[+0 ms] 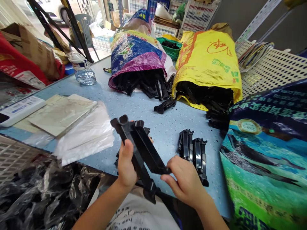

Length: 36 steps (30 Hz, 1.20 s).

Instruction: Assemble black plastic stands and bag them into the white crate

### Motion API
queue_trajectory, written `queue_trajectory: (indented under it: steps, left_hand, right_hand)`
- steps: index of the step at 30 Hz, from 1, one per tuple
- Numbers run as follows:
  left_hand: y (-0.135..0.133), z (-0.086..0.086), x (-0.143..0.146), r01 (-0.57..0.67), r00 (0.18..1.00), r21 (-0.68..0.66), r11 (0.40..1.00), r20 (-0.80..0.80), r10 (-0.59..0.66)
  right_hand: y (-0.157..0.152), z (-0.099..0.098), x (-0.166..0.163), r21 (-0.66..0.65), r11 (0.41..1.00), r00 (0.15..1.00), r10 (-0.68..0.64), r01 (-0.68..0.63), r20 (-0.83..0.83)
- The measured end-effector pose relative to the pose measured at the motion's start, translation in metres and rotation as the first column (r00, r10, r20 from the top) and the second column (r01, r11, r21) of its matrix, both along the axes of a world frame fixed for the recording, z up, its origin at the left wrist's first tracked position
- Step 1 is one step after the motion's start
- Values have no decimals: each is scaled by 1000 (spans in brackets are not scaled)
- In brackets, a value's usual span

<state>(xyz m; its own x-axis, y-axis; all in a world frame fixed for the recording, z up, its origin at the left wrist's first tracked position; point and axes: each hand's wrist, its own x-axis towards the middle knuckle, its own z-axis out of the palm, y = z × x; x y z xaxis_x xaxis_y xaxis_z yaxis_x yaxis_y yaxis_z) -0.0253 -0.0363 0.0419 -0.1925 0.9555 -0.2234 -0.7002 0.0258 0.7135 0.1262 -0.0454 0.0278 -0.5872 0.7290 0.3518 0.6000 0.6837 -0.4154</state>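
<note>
My left hand [127, 164] is closed around a long black plastic part [136, 150] with rounded knobs at its upper end, thumb on top. Against it lies a second black plastic piece [152, 153], tilted the same way. My right hand [183, 180] pinches the lower end of that second piece between thumb and fingers. Whether the two pieces are joined cannot be made out. To the right, several similar black parts [192, 150] lie side by side on the blue speckled table [165, 126]. My left fingers are mostly hidden behind the parts.
Black parts spill from a blue-purple sack [136, 57] and a yellow sack [211, 60]. One loose part [165, 105] lies before them. Left are clear plastic bags [88, 134], a water bottle [82, 68] and a white device [21, 108]. A green-blue sack [266, 153] stands right.
</note>
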Motion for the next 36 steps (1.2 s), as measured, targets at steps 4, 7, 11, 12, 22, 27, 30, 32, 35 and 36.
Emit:
queue_trajectory:
  steps: [4, 7, 11, 12, 22, 27, 30, 32, 35, 36]
  left_hand:
    - [-3, 0, -2, -31, 1000, 67, 997, 7, 31]
    - [-3, -4, -4, 20, 999, -4, 1000, -24, -21]
    - [-7, -7, -6, -38, 999, 119, 992, -7, 39]
    - [-9, -6, -6, -71, 997, 182, 981, 3, 72]
    - [-18, 6, -8, -1, 983, 476, 880, -162, 89]
    - [0, -10, -8, 159, 963, 53, 986, -227, -144]
    - [19, -17, 0, 372, 676, -167, 913, -625, -390]
    - [32, -21, 13, 459, 345, -283, 842, -817, -462]
    - [45, -28, 38, 476, -34, -423, 771, -885, -464]
    - [48, -30, 45, 459, -112, -453, 764, -883, -457]
  right_hand:
    - [7, -2, -5, 55, 998, 994, 43, -38, -96]
    - [12, 1, -8, 167, 978, 992, 128, -125, -4]
    - [11, -1, -15, 274, 947, 986, 167, -169, 31]
    - [9, -4, -17, 262, 954, 988, 153, -145, -11]
    - [1, -30, -22, 178, 982, 947, 5, 55, -320]
    - [3, -10, -4, 113, 993, 997, 19, -10, -73]
    - [22, 1, 20, -73, 948, 949, -303, 309, 88]
    - [50, 3, 38, -161, 691, 701, -643, 705, 309]
    - [102, -9, 58, -193, 569, 592, -688, 799, 421]
    - [116, -16, 61, -223, 574, 607, -663, 788, 438]
